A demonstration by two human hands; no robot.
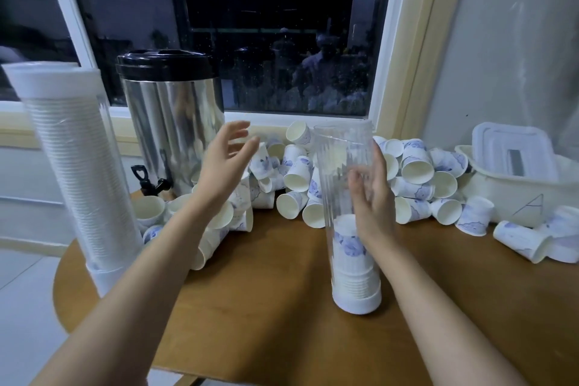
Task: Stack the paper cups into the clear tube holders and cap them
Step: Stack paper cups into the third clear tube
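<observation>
Standing upright on the wooden table [282, 291], the clear tube holder [344, 166] serves as the reference point. Its top is open, its base sits in a white cap [357, 304], and a stack of nested cups [354, 263] fills its lower part.

Right hand [376, 197]: set against the right wall of the tube holder at mid-height, with the fingers curled round the wall. The forearm enters from the lower right. Motion blur and the ribbed plastic obscure the fingertips, so how far they wrap cannot be read.

Left hand [225, 163]: raised to the left of the tube holder and well apart from it. The fingers are spread and relaxed and hold nothing. The hand hangs over the loose paper cups [297, 172], which lie heaped behind the tube holder and to both sides of it. The left forearm hides several of them.

Far left of the tube holder stands a full tube holder [75, 172], capped at the top; its outline is blurred. A metal urn [174, 122] stands further back between the two. To the right, a white tub [513, 194] is cut off by the frame edge.
</observation>
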